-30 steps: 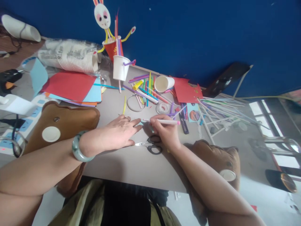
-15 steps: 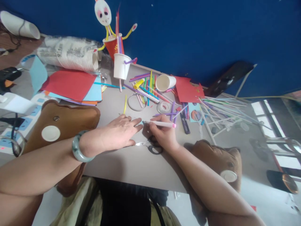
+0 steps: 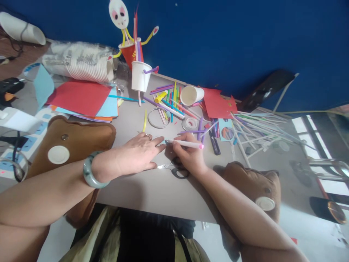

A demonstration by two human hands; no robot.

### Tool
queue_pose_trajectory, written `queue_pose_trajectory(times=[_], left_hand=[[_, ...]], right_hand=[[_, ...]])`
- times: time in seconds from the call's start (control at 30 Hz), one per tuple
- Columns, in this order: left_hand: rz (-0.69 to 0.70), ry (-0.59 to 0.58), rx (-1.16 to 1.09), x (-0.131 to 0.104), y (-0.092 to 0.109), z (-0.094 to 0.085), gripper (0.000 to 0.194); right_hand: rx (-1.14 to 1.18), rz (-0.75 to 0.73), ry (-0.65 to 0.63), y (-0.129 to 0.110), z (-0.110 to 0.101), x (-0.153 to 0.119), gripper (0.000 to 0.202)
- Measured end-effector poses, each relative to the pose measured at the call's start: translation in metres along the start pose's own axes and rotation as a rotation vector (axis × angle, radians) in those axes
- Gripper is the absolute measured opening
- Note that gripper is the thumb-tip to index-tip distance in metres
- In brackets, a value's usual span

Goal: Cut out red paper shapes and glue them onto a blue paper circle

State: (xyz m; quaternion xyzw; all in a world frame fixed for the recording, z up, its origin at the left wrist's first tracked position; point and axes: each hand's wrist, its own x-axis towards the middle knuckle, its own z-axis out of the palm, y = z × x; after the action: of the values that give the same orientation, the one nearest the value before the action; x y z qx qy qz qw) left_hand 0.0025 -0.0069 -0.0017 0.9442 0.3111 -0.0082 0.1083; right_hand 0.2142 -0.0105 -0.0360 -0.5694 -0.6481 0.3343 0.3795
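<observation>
My right hand (image 3: 189, 154) is closed around a white marker with a pink end (image 3: 189, 144), its tip pointing left toward my left hand. Flat on the table with fingers spread, my left hand (image 3: 136, 153) wears a ring, and a jade-like bangle (image 3: 92, 170) circles that wrist. A small bit of blue (image 3: 166, 141) shows between the fingertips and the marker tip; what it belongs to is mostly hidden. Scissors with dark handles (image 3: 180, 173) lie just below both hands, the blades reaching my left thumb. A short yellow straw piece (image 3: 144, 120) lies above my left hand.
Behind my hands lie scattered markers (image 3: 161, 96), a tape roll (image 3: 190, 124) and a tipped paper cup (image 3: 192, 96). Straw-and-cup figures (image 3: 141, 75) stand at the back. Red paper (image 3: 79, 97) and stacked cups (image 3: 81, 67) are left; many straws (image 3: 259, 125) spread right. Brown cushions (image 3: 251, 185) flank me.
</observation>
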Motion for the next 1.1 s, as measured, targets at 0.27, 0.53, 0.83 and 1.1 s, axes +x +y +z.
queue_pose_trajectory(times=[0.27,0.53,0.83,1.1], left_hand=[[-0.006,0.013,0.005,0.0005,-0.0004,0.0044,0.051],[0.002,-0.011,0.003,0.0007,-0.0013,0.0019,0.044],[-0.002,0.001,-0.004,0.0004,-0.0014,0.0031,0.049],[0.008,-0.011,0.003,0.0001,-0.0007,-0.0001,0.042]], right_hand=[[-0.024,-0.018,-0.008,0.0009,-0.0001,0.0001,0.008],[-0.028,-0.051,0.055,0.0024,-0.0003,-0.0006,0.007],[-0.047,-0.037,-0.022,0.0006,-0.0005,0.0019,0.007],[0.069,0.064,0.09,-0.0002,0.0007,-0.0017,0.016]])
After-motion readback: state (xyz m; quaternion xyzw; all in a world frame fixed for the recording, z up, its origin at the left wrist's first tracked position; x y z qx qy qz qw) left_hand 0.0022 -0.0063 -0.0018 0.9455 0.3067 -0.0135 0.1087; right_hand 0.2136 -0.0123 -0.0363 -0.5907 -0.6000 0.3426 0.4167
